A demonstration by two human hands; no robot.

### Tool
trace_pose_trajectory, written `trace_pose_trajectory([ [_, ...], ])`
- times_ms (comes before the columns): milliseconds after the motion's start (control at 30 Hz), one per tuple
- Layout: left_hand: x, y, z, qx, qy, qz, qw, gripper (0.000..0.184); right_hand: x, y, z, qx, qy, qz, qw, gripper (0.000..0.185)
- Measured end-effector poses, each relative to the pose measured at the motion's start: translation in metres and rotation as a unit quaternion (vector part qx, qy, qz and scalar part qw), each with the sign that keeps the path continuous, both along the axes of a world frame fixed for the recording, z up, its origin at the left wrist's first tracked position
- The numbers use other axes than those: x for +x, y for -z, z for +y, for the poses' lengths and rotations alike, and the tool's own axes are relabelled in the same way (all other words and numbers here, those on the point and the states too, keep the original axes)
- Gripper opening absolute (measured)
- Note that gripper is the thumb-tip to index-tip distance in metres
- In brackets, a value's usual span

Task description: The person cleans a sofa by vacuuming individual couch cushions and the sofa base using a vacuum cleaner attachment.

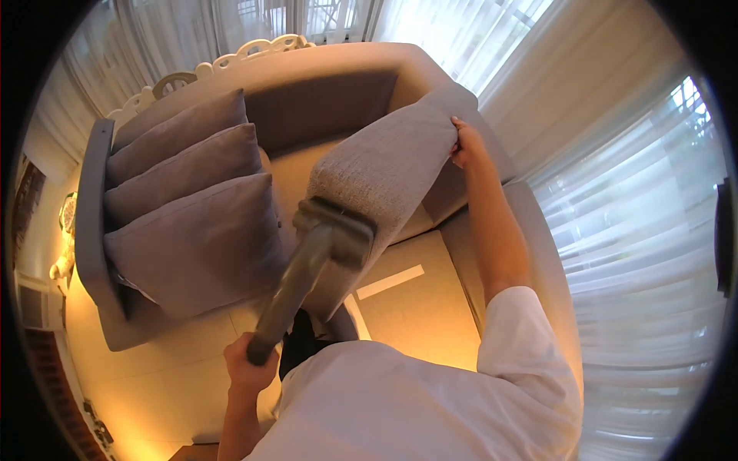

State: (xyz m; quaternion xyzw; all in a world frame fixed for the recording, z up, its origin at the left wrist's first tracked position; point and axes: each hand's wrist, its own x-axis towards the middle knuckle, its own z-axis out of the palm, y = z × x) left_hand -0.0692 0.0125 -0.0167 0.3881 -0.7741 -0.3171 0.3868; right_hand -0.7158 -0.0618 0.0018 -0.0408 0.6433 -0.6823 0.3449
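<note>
My left hand (247, 364) is wrapped round the dark tube of a vacuum cleaner (290, 296) low in the view. The tube runs up to a wide nozzle (338, 230), which rests against a thick grey sofa cushion (388, 157). Tilted up off the sofa seat, the cushion has its far right edge gripped by my right hand (466, 146). That arm is stretched forward, with some fingers hidden behind the cushion's edge. What the lower end of the tube joins is out of sight.
Several grey pillows (196, 246) lean in a row against the sofa's left armrest (100, 223). The curved sofa back (361, 58) wraps round behind and to the right. Sheer curtains (638, 261) hang at the right, and pale floor tiles (165, 380) show below.
</note>
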Motion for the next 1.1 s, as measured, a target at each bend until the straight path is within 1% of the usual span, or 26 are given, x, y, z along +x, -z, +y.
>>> trace_pose_trajectory([
  [33, -0.004, 0.004, 0.006, 0.067, 0.001, -0.039, 0.997, 0.018, 0.002, -0.001, 0.003, 0.007, -0.004, 0.023, 1.0, 0.028],
  [100, -0.033, -0.006, 0.008, 0.065, -0.015, -0.023, 0.997, 0.019, 0.025, -0.015, 0.003, 0.015, -0.017, 0.041, 0.999, 0.03],
  [167, -0.049, -0.013, 0.002, 0.056, -0.023, -0.008, 0.998, 0.019, 0.058, -0.055, 0.01, 0.089, 0.03, 0.246, 0.965, 0.047],
  [200, -0.056, -0.011, 0.0, 0.066, 0.0, -0.018, 0.998, 0.017, 0.076, -0.071, 0.01, 0.068, 0.101, 0.421, 0.899, 0.052],
  [233, -0.065, -0.011, -0.003, 0.075, 0.023, -0.025, 0.997, 0.015, 0.1, -0.086, 0.012, 0.043, 0.17, 0.579, 0.796, 0.058],
  [300, -0.088, -0.021, -0.008, 0.048, 0.017, -0.019, 0.999, 0.016, 0.175, -0.142, 0.051, -0.044, -0.05, 0.666, 0.743, 0.055],
  [333, -0.096, -0.026, -0.011, 0.024, 0.017, -0.024, 0.999, 0.016, 0.191, -0.152, 0.05, -0.043, -0.049, 0.667, 0.742, 0.055],
  [400, -0.107, -0.031, -0.02, 0.045, 0.04, -0.031, 0.998, 0.02, 0.21, -0.16, 0.052, -0.078, -0.262, 0.537, 0.798, 0.045],
  [433, -0.115, -0.034, -0.027, 0.063, 0.055, -0.035, 0.996, 0.025, 0.202, -0.157, 0.05, -0.076, -0.26, 0.539, 0.798, 0.045],
  [500, -0.13, -0.04, -0.035, 0.065, 0.064, -0.024, 0.996, 0.025, 0.178, -0.151, 0.034, -0.067, -0.225, 0.533, 0.813, 0.051],
  [533, -0.134, -0.041, -0.036, 0.07, 0.073, -0.022, 0.995, 0.026, 0.174, -0.153, 0.031, -0.064, -0.232, 0.529, 0.813, 0.051],
  [567, -0.135, -0.041, -0.036, 0.079, 0.07, -0.027, 0.994, 0.026, 0.172, -0.157, 0.031, -0.014, -0.224, 0.546, 0.807, 0.057],
  [600, -0.137, -0.042, -0.035, 0.064, 0.068, -0.034, 0.995, 0.023, 0.17, -0.163, 0.029, 0.036, -0.217, 0.561, 0.798, 0.063],
  [667, -0.137, -0.043, -0.035, 0.062, 0.062, -0.05, 0.995, 0.02, 0.165, -0.182, 0.02, 0.127, -0.267, 0.585, 0.755, 0.074],
  [700, -0.137, -0.042, -0.034, 0.042, 0.05, -0.044, 0.997, 0.02, 0.159, -0.182, 0.009, 0.189, -0.267, 0.626, 0.708, 0.076],
  [733, -0.135, -0.038, -0.032, 0.025, 0.04, -0.041, 0.998, 0.019, 0.164, -0.188, 0.002, 0.202, -0.3, 0.605, 0.709, 0.08],
  [767, -0.131, -0.032, -0.032, 0.041, 0.042, -0.052, 0.997, 0.019, 0.169, -0.183, -0.003, 0.2, -0.294, 0.63, 0.69, 0.064],
  [800, -0.128, -0.023, -0.037, 0.076, 0.048, -0.032, 0.995, 0.023, 0.174, -0.18, -0.008, 0.193, -0.285, 0.659, 0.669, 0.048],
  [833, -0.123, -0.014, -0.041, 0.109, 0.051, -0.009, 0.993, 0.027, 0.188, -0.188, -0.006, 0.193, -0.293, 0.654, 0.671, 0.048],
  [867, -0.117, -0.004, -0.042, 0.115, 0.048, -0.015, 0.992, 0.027, 0.206, -0.199, 0.0, 0.187, -0.313, 0.662, 0.654, 0.045],
  [900, -0.111, 0.01, -0.044, 0.114, 0.049, -0.017, 0.992, 0.028, 0.216, -0.2, 0.003, 0.18, -0.332, 0.671, 0.638, 0.043],
  [933, -0.104, 0.026, -0.044, 0.113, 0.05, -0.017, 0.992, 0.028, 0.216, -0.193, 0.001, 0.18, -0.337, 0.667, 0.639, 0.043],
  [1000, -0.085, 0.068, -0.037, 0.109, 0.041, -0.037, 0.993, 0.029, 0.209, -0.181, -0.002, 0.136, -0.268, 0.765, 0.57, 0.035],
  [1033, -0.074, 0.09, -0.033, 0.099, 0.034, -0.055, 0.993, 0.031, 0.203, -0.178, -0.002, 0.12, -0.238, 0.787, 0.557, 0.033],
  [1067, -0.06, 0.111, -0.026, 0.102, 0.032, -0.057, 0.993, 0.031, 0.195, -0.178, -0.002, 0.119, -0.242, 0.785, 0.558, 0.033],
  [1100, -0.046, 0.131, -0.019, 0.075, 0.024, -0.1, 0.992, 0.032, 0.186, -0.183, 0.0, 0.13, -0.235, 0.789, 0.552, 0.033],
])
